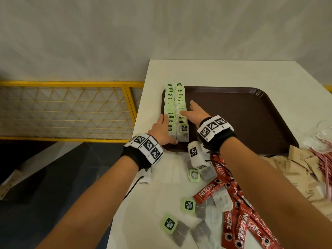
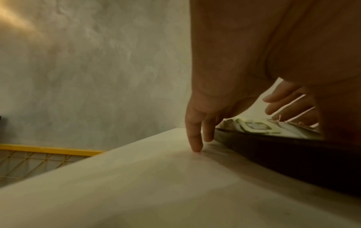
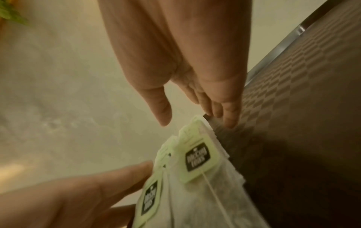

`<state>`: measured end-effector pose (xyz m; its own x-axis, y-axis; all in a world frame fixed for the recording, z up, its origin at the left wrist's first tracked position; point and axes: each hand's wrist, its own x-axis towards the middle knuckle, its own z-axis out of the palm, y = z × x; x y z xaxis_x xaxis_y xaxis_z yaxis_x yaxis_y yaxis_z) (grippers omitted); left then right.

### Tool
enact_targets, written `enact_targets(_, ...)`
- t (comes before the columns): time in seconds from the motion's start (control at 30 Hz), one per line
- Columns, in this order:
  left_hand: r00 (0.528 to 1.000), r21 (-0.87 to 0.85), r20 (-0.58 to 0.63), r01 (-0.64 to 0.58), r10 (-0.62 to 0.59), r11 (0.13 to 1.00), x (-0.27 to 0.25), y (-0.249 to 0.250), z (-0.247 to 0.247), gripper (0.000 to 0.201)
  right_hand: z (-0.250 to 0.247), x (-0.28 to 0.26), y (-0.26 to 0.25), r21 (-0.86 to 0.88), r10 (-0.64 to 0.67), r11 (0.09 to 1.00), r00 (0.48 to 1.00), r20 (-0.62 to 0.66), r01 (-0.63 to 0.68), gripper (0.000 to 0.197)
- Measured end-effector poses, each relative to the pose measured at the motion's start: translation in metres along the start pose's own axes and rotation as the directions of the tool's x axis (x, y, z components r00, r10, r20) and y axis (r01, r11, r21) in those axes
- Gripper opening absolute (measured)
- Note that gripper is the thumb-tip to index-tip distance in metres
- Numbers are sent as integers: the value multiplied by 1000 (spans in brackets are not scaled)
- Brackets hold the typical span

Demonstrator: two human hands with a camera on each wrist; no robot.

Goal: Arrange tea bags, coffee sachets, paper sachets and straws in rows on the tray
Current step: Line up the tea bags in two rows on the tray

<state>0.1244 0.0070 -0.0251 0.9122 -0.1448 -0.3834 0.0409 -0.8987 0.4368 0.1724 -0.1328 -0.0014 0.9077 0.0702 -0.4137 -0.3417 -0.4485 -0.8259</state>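
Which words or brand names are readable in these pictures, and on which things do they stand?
"McCoy teas": green tags of the tea bags in rows on the tray, and of the loose tea bags on the table.
"NESCAFE CLASSIC": red coffee sachets.
Print on the brown paper sachets: too small to read.
Wrist markers: black-and-white patterns; their small characters are unreadable.

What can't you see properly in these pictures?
- Head view: the glass is cut off by the right edge.
- Head view: the straws run past that edge, so no count.
- Head view: the writing on the brown paper sachets is too small.
- Left wrist view: the palm of the left hand hides most of the tray.
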Motion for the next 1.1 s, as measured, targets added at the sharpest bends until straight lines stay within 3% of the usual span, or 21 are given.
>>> enact_targets(0.13, 1000, -104, -20, -26, 24, 994, 1, -8, -3, 117, -13, -15, 14, -235, 44, 971, 998, 54, -30, 96)
enact_targets(0.3, 999, -79, -35, -18, 15, 997, -2, -7, 0, 115, -10, -21, 22, -437, 183, 894, 970, 160, -97, 78)
enact_targets(0.47, 998, -61, -53, -16, 12, 998, -6, -4, 2, 109, -1, 5, 41, -407, 120, 912, 981, 150, -50, 75)
enact_targets(0.93, 998, -51, -57, 26, -29, 998, -10, 1, -1, 108, -2, -30, 24, -373, 51, 928, 998, 47, -30, 60)
enact_targets(1.1, 981, -105, -185, -70, 50, 992, -43, 11, -9, 90, -26, -65, 12, -371, -80, 925, 996, 28, 85, 38)
